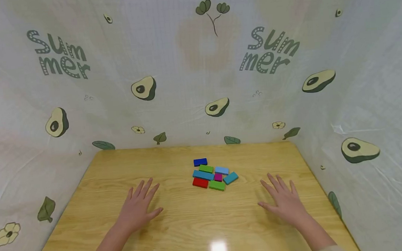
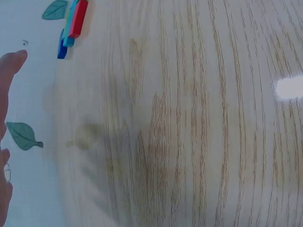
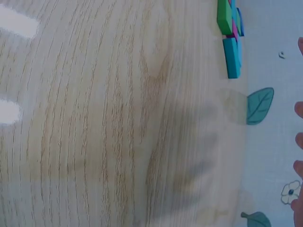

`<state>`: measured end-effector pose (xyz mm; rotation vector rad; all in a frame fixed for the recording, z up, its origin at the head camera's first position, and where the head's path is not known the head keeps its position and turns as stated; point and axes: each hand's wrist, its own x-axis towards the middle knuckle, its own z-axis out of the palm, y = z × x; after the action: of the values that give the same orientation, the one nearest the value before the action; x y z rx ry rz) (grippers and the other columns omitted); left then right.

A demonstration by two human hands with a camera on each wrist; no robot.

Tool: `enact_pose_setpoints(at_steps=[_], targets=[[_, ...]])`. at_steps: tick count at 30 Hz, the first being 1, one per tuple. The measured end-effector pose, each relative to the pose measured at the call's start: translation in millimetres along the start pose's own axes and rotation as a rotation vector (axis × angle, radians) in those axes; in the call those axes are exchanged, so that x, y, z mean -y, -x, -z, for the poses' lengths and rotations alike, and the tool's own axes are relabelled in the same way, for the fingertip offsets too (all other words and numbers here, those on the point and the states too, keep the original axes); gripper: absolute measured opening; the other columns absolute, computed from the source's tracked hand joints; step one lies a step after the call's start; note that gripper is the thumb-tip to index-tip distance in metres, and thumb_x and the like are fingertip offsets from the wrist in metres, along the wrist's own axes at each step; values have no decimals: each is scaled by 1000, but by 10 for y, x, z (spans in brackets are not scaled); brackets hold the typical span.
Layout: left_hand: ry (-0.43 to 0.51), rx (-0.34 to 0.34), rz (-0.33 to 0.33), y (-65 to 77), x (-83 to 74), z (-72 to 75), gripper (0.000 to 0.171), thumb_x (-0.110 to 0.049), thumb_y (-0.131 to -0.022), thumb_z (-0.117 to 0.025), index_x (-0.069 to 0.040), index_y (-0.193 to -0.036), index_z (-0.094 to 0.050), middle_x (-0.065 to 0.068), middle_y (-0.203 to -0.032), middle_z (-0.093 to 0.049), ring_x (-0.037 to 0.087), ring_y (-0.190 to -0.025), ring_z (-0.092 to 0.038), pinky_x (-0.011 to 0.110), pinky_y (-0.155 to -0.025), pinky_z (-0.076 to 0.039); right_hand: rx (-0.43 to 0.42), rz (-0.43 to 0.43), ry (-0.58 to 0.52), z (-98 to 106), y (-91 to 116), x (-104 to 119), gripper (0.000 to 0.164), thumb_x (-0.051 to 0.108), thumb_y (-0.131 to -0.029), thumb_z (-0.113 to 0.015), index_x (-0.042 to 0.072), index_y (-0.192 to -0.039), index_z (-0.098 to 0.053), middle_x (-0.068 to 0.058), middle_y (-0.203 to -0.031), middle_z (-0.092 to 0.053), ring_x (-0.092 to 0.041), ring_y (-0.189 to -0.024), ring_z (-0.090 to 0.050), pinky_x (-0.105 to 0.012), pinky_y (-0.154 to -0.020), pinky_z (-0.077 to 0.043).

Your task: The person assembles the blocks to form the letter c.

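Observation:
In the head view, my left hand point(image 1: 136, 209) is spread over the table to the left of a cluster of coloured blocks, holding nothing. My right hand point(image 1: 284, 200) is likewise spread on the other side, apart from them. The cluster has a red block point(image 1: 200, 182), a long blue block point(image 1: 203, 175), a small magenta block point(image 1: 218, 177), a teal block point(image 1: 230, 178), a light blue block point(image 1: 221, 170) and two green blocks, one at the front point(image 1: 217, 185) and one behind point(image 1: 206, 168). A dark blue block point(image 1: 200, 162) lies at the back.
The wooden table point(image 1: 181, 231) meets a white cloth point(image 1: 172, 44) printed with avocados, leaves and lettering at its back and sides. Light glares off the tabletop near the front. Shadows of the fingers fall on the wood in both wrist views.

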<state>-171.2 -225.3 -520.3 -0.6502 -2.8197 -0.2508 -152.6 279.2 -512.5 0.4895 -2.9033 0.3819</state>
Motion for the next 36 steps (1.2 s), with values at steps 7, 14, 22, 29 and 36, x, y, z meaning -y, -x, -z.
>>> enact_pose_setpoints(at_steps=[7,14,22,29,36], targets=[[-7,11,-2,-24,-26,-14,80,-52,-85,-69,-12,-149,-42,17,-156,-29,43,-140,-26,66,-108,-18,30,-16,24,-17,-31,28,78,60,-88,-61,13,-148,-44,-18,-156,-26,-44,-141,-21,-72,-106,-8],[-22,37,-2,-119,-78,-7,81,-54,-86,-67,-14,-151,-38,16,-158,-25,41,-142,-24,66,-109,-18,44,-31,-15,31,-78,76,78,60,-89,-59,12,-149,-42,-18,-157,-24,-43,-143,-16,-70,-108,-2],[-50,38,-33,-264,-220,16,83,-57,-86,-65,-14,-151,-38,15,-157,-27,40,-142,-25,65,-108,-22,35,-33,-38,29,-126,107,78,58,-90,-59,12,-150,-39,-18,-158,-22,-44,-142,-17,-72,-106,-5],[-36,42,-78,-441,-342,-2,82,-57,-86,-65,-15,-151,-39,15,-157,-27,40,-143,-24,66,-108,-21,17,-29,-121,28,-226,206,78,55,-91,-59,11,-151,-38,-19,-157,-25,-44,-143,-16,-73,-105,-7],[-44,67,-86,-635,-416,-59,81,-57,-86,-65,-18,-152,-37,13,-158,-25,37,-143,-24,67,-109,-17,44,-37,-239,-59,-368,285,76,49,-92,-62,9,-151,-37,-18,-157,-24,-43,-143,-16,-72,-106,-5]])
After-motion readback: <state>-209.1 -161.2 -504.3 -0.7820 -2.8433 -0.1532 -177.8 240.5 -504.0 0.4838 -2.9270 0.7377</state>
